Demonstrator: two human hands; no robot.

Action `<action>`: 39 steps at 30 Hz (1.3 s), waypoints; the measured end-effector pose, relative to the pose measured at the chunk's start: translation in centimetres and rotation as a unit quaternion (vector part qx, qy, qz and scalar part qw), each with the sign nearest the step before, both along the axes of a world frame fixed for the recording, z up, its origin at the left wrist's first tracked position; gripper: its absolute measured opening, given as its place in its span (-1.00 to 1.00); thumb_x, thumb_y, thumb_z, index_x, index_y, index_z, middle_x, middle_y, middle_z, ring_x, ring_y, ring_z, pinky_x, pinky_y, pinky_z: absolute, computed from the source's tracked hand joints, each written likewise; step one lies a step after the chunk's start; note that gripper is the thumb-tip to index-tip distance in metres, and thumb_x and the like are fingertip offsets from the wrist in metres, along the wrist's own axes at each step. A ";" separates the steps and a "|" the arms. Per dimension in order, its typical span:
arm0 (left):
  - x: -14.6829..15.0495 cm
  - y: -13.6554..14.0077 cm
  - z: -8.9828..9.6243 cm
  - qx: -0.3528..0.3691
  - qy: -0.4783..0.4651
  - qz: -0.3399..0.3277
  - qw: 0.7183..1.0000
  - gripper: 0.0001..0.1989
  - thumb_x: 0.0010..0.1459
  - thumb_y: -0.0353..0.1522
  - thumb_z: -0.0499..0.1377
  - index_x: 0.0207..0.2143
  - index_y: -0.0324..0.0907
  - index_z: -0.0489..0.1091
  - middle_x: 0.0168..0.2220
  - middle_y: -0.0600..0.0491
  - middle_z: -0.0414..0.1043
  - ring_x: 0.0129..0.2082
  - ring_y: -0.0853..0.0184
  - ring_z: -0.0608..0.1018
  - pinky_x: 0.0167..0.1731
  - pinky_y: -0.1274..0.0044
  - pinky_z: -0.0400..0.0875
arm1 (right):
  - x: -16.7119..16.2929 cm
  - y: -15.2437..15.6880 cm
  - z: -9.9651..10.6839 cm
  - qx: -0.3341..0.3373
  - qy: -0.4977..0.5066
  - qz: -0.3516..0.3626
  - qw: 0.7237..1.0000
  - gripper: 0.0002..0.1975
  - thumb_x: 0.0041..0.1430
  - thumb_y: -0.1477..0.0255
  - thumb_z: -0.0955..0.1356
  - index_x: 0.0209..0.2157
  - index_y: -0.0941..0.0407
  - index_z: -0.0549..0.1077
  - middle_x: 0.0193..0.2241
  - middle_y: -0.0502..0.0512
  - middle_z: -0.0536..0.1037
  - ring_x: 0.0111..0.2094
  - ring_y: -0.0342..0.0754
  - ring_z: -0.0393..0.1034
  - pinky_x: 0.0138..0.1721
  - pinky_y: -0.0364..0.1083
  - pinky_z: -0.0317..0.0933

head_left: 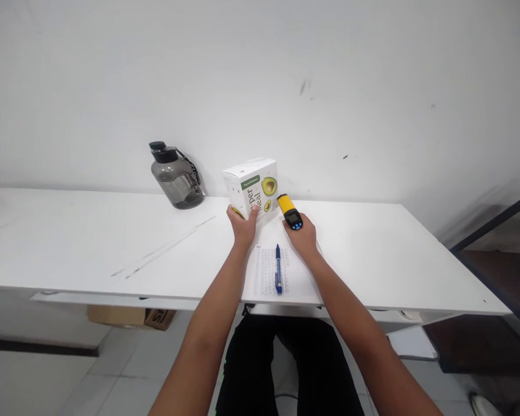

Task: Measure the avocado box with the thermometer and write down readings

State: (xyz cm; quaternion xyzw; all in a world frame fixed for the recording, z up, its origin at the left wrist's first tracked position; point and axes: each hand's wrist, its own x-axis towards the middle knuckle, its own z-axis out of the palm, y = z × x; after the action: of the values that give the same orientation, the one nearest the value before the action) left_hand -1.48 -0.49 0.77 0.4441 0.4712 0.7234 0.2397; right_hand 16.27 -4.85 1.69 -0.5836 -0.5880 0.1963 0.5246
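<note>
My left hand (244, 227) grips the lower front corner of a white meal box (260, 188) with avocado pictures and a green label; the box is turned at an angle. In my right hand (303, 234) is a yellow and black infrared thermometer (289, 211), its small screen and blue buttons facing me. The thermometer's yellow front end points toward the wall, just right of the box. Between my forearms, a blue pen (278, 268) lies on a sheet of paper (264, 277) covered with rows of printed or written marks.
On the white table (364, 254), a grey see-through water jug (175, 179) with a black cap and strap stands left, near the wall. A cardboard box (121, 315) sits below the table at left. Dark metal-framed furniture (481, 341) is at the right.
</note>
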 end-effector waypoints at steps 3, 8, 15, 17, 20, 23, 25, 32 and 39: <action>-0.3 0.4 -0.5 -0.034 0.041 0.025 0.998 -0.27 0.02 -0.10 0.40 0.11 -0.14 0.12 0.10 -0.15 0.33 0.19 0.13 0.42 0.23 0.23 0.31 | 0.1 0.1 0.3 -0.026 0.061 -0.043 0.997 -0.53 0.07 0.17 0.38 -0.01 0.08 0.39 -0.13 0.17 0.59 -0.12 0.12 0.48 -0.06 0.07 0.34; -0.3 0.2 -0.4 -0.114 0.193 0.096 0.970 -0.26 0.02 -0.11 0.38 0.15 -0.13 0.14 0.12 -0.20 0.34 0.28 -0.02 0.33 0.38 0.05 -0.09 | 0.0 0.1 0.7 -0.037 0.134 -0.073 0.988 -0.51 0.14 0.19 0.34 0.07 0.08 0.27 -0.05 0.22 0.54 -0.07 0.11 0.45 -0.03 0.06 0.31; 0.2 -0.2 -0.1 -0.158 0.296 0.059 0.940 -0.27 0.09 -0.04 0.29 0.17 -0.18 0.11 0.21 -0.31 0.29 0.34 -0.07 0.27 0.38 -0.01 -0.31 | -0.5 -0.2 0.6 -0.018 0.126 -0.060 0.990 -0.52 0.12 0.27 0.31 0.08 0.06 0.26 -0.10 0.14 0.54 -0.12 0.07 0.45 -0.08 0.02 0.32; 0.1 -0.3 0.0 -0.183 0.305 0.057 0.933 -0.33 0.07 0.00 0.29 0.09 -0.14 0.18 0.15 -0.26 0.35 0.29 -0.08 0.33 0.37 -0.04 -0.31 | -0.5 -0.2 0.5 -0.017 0.123 -0.060 0.990 -0.51 0.09 0.30 0.32 0.08 0.05 0.26 -0.10 0.13 0.54 -0.13 0.06 0.45 -0.09 0.02 0.32; -0.2 -0.5 0.3 -0.212 0.330 0.063 0.918 -0.37 0.02 0.06 0.30 -0.02 -0.11 0.23 0.06 -0.20 0.42 0.20 -0.10 0.41 0.35 -0.09 -0.26 | -0.5 -0.2 0.5 -0.009 0.120 -0.059 0.991 -0.51 0.07 0.31 0.32 0.07 0.04 0.26 -0.10 0.13 0.54 -0.14 0.07 0.44 -0.09 0.02 0.32; -0.3 -0.6 0.5 -0.221 0.348 0.078 0.908 -0.36 0.00 0.08 0.31 -0.04 -0.11 0.24 0.07 -0.24 0.40 0.25 -0.14 0.36 0.33 -0.13 -0.23 | -0.5 -0.3 0.7 -0.013 0.123 -0.057 0.991 -0.53 0.08 0.31 0.31 0.05 0.05 0.27 -0.12 0.13 0.54 -0.14 0.07 0.44 -0.10 0.03 0.32; -0.2 -0.6 0.4 -0.218 0.354 0.090 0.905 -0.32 -0.02 0.08 0.32 -0.02 -0.13 0.24 0.17 -0.31 0.32 0.32 -0.17 0.26 0.33 -0.14 -0.25 | -0.5 -0.4 0.8 -0.018 0.127 -0.053 0.990 -0.54 0.09 0.30 0.31 0.05 0.05 0.27 -0.12 0.13 0.54 -0.13 0.08 0.45 -0.09 0.04 0.32; -0.2 -0.4 0.0 -0.215 0.331 0.089 0.915 -0.23 -0.08 0.07 0.36 0.06 -0.13 0.23 0.34 -0.36 0.11 0.40 -0.22 0.13 0.35 -0.15 -0.32 | -0.5 -0.3 0.8 -0.015 0.129 -0.045 0.991 -0.55 0.07 0.30 0.33 0.03 0.03 0.28 -0.12 0.12 0.55 -0.13 0.07 0.45 -0.08 0.03 0.32; -0.3 -0.3 -0.1 -0.239 0.332 0.074 0.909 -0.22 -0.07 0.08 0.35 0.07 -0.14 0.22 0.37 -0.36 0.06 0.42 -0.19 0.10 0.36 -0.12 -0.31 | -0.6 -0.4 0.8 -0.022 0.121 -0.043 0.992 -0.53 0.07 0.29 0.33 0.04 0.05 0.30 -0.12 0.13 0.56 -0.13 0.07 0.45 -0.08 0.03 0.32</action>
State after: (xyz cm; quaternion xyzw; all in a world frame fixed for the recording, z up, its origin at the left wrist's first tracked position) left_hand -1.82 -0.83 0.63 0.5523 0.7136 0.4155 0.1141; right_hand 15.70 -5.20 2.49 -0.5920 -0.4903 0.2556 0.5864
